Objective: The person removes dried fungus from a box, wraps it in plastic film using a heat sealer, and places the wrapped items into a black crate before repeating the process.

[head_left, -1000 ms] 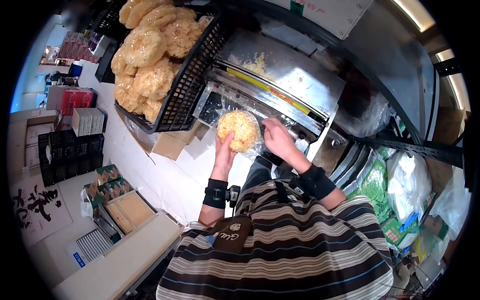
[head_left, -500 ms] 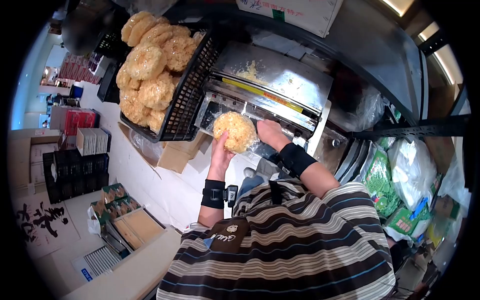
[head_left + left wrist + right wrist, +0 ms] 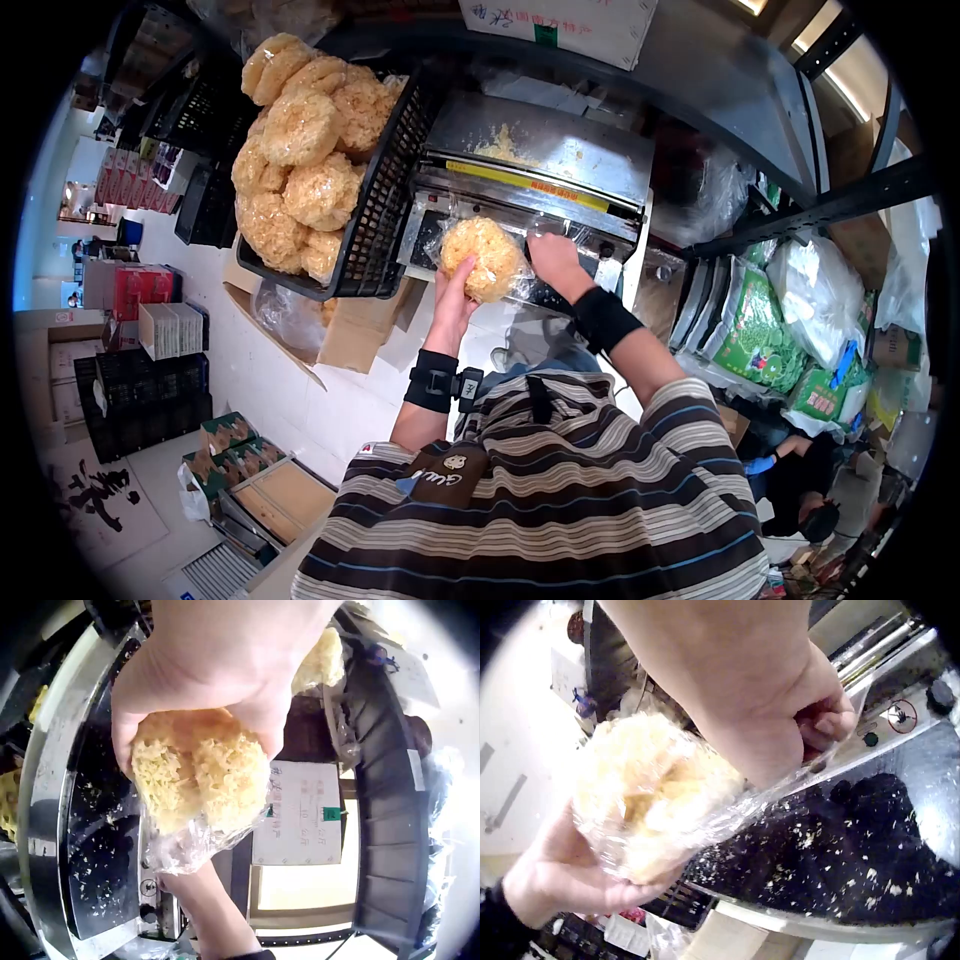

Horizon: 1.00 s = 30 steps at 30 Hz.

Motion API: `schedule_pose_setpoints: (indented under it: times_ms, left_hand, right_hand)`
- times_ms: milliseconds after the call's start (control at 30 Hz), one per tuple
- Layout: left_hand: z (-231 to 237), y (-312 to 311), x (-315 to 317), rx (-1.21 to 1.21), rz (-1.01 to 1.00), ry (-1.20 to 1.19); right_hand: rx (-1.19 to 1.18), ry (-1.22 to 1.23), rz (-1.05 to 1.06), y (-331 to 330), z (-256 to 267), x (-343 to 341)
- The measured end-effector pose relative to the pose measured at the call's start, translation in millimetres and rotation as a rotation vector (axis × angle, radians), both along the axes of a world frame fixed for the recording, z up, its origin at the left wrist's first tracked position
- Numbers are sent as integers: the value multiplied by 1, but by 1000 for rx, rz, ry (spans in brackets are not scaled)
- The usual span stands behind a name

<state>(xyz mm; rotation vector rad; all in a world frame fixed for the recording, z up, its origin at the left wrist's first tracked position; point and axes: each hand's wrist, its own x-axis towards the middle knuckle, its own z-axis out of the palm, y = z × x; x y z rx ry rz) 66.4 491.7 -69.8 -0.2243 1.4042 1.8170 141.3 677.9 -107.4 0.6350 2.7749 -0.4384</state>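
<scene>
My left hand (image 3: 454, 297) grips a bundle of pale yellow noodle cakes (image 3: 482, 258) from its near side, thumb over the top. Two cakes lie face to face in the left wrist view, with clear plastic film (image 3: 187, 847) gathered around their far end. Film stretches from the bundle to my right hand (image 3: 556, 264), whose curled fingers pinch it in the right wrist view. Both hands are above the black plate (image 3: 840, 847) of a metal wrapping machine (image 3: 550, 130), where pale crumbs are scattered.
A black plastic crate (image 3: 375, 210) heaped with wrapped noodle cakes (image 3: 303, 128) stands left of the machine. Behind runs a dark metal shelf carrying a white box (image 3: 560, 25). Green bags (image 3: 757, 325) are at the right. Another person (image 3: 800, 490) shows at the lower right.
The head view has shifted, bringing another person into sight at the lower right. The bundle shifts slightly in my left hand; my right hand stays curled beside it.
</scene>
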Motion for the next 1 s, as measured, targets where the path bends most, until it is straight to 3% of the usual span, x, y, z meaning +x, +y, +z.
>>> schedule_pose_setpoints:
  times_ms: [33,100,133,167,233,367,467,567,600,700,733,767,833,1000]
  left_hand:
    - [-4,-2,-1,-33,-5,-5]
    - [-10,0,-4,1,16,-38]
    - [-13,-6,-5,3,-1,-68]
    - [-18,-3,-3,24,46,-67]
    - [-22,-8,-1,58,23,-109]
    - [-28,-7,8,-6,75,-36]
    - [-24,-10,8,21,99,-58]
    - [-16,-4,14,-10,144,-68]
    - [-17,-4,12,4,122,-58]
    - [-15,-8,10,-11,98,-35]
    - [-12,-8,10,-30,81,-23]
    - [-9,-10,11,-39,89,-23]
    - [-7,-10,11,-46,78,-41]
    - [-4,-18,5,-37,25,-41]
  right_hand:
    - [0,0,0,-7,0,12]
    - [34,429,-6,-4,6,27]
    - [17,447,-19,-5,12,27]
    - [77,793,68,2,21,34]
    - [25,864,64,5,16,30]
    - [-110,810,84,11,-15,14]
    - [6,509,108,14,-27,11]
    - [121,553,188,16,-42,12]
    - [108,436,182,15,-39,11]
    - [48,453,166,13,-27,23]
    - [-28,313,168,14,-29,21]
    - [-38,313,175,14,-28,27]
    - [-97,536,150,17,-21,39]
    - [-140,475,181,14,-1,39]
